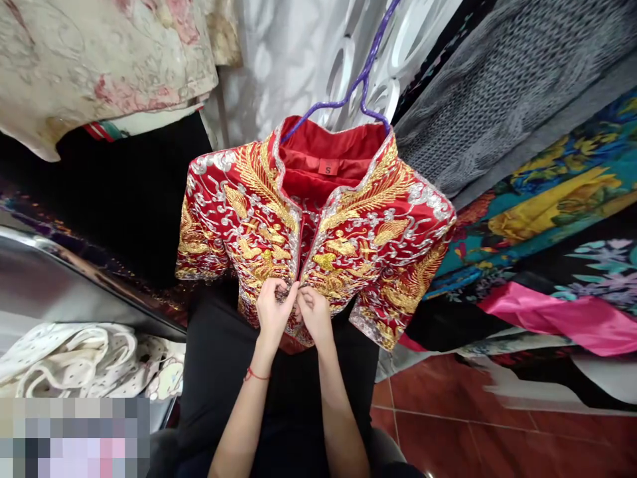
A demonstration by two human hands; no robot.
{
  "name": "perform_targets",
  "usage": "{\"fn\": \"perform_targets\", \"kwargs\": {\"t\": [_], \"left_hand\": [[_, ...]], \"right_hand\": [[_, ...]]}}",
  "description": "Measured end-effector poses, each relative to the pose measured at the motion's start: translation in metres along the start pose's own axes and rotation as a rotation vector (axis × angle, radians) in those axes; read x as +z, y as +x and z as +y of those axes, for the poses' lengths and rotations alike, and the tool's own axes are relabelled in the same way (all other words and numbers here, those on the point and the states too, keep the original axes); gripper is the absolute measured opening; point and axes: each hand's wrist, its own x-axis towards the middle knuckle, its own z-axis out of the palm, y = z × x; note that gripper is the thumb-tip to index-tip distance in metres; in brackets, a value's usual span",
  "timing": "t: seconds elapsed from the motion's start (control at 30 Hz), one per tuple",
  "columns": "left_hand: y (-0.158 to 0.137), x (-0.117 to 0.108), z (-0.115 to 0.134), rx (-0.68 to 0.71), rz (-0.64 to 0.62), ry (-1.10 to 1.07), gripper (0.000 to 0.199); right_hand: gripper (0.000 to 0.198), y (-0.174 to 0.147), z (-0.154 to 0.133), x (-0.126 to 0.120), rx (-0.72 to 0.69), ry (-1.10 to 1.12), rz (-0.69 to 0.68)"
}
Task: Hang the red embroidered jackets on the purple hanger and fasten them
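A red short-sleeved jacket [398, 232] with gold and silver embroidery hangs on a purple hanger [365, 78] in front of me. Its stand collar is spread at the neck, and a small size label [328, 168] marked S shows inside the back. My left hand [275, 307] pinches one front edge around mid-chest. Close beside it, my right hand [312, 311] pinches the other front edge. The two hands nearly touch at the centre opening. Whatever fastening lies between the fingertips is too small to make out. Below the hands the front edges are partly hidden.
Patterned cloth [124, 60] hangs at the upper left. On the right hang a grey knitted garment [502, 99], a floral fabric [557, 199] and a pink piece [557, 315]. Folded white dotted fabric [74, 358] lies at lower left, and red floor tiles [448, 418] show at lower right.
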Motion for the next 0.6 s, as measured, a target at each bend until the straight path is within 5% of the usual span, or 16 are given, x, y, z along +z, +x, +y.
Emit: {"fn": "perform_targets", "kwargs": {"t": [0.3,0.6], "left_hand": [[-0.010,0.014,-0.025,-0.106,-0.103,0.155,0.027],[-0.009,0.004,-0.027,-0.155,-0.188,-0.022,0.038]], "right_hand": [[0.042,0.019,0.027,-0.011,0.124,0.112,-0.166],[0.045,0.025,0.046,-0.022,0.199,0.153,-0.283]]}}
